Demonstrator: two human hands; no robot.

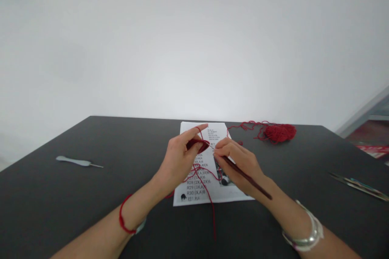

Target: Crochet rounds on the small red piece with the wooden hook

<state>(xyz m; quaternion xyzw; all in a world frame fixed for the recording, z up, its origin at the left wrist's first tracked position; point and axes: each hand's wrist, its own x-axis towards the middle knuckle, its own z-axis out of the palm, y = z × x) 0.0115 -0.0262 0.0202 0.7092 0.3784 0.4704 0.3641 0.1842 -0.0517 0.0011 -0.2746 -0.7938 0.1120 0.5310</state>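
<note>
My left hand (179,151) pinches a small dark red crochet piece (203,146) between thumb and fingers, its index finger stretched out with red yarn (200,131) looped over it. In my right hand (238,162) is a crochet hook with a dark brown handle (247,178), gripped like a pen. The hook's thin metal tip meets the edge of the crochet piece; whether it sits inside a stitch is too small to tell. Loose red strands hang below both hands, across a printed pattern sheet (194,194) with rows of text and a picture.
A ball of red yarn (279,132) lies at the back right, its strand trailing left toward the sheet. On the left of the dark table (127,141) rests a light grey-handled hook (74,161). Scissors-like metal tools (360,185) lie at the right edge. A white wall stands behind.
</note>
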